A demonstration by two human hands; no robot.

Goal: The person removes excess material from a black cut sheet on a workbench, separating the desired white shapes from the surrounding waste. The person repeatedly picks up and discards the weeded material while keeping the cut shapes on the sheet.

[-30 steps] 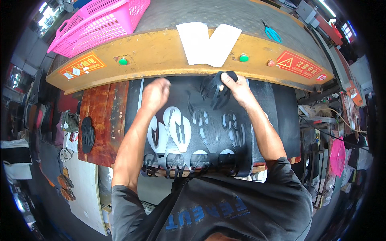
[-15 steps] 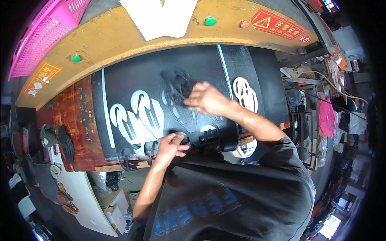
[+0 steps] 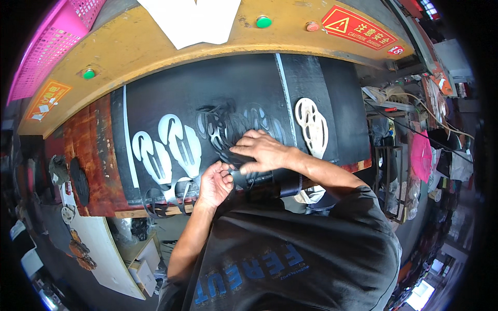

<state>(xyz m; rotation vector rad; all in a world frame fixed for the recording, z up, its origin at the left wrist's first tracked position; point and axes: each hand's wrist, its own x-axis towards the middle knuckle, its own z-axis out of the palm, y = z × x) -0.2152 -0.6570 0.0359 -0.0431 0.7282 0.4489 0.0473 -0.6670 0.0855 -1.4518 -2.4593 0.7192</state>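
On the black sheet-covered surface, your left hand and right hand are pinching black cut pieces between closed fingers.

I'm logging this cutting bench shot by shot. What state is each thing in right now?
Black sheet on the bench: lying flat, with white cut-out openings.
Black cut-out pieces: loose, gathered in a bunch under the hands.
Left hand: closed on the black pieces at the bench's near edge.
Right hand: pressing down on the pieces.
White sheets: lying flat on the yellow machine housing.
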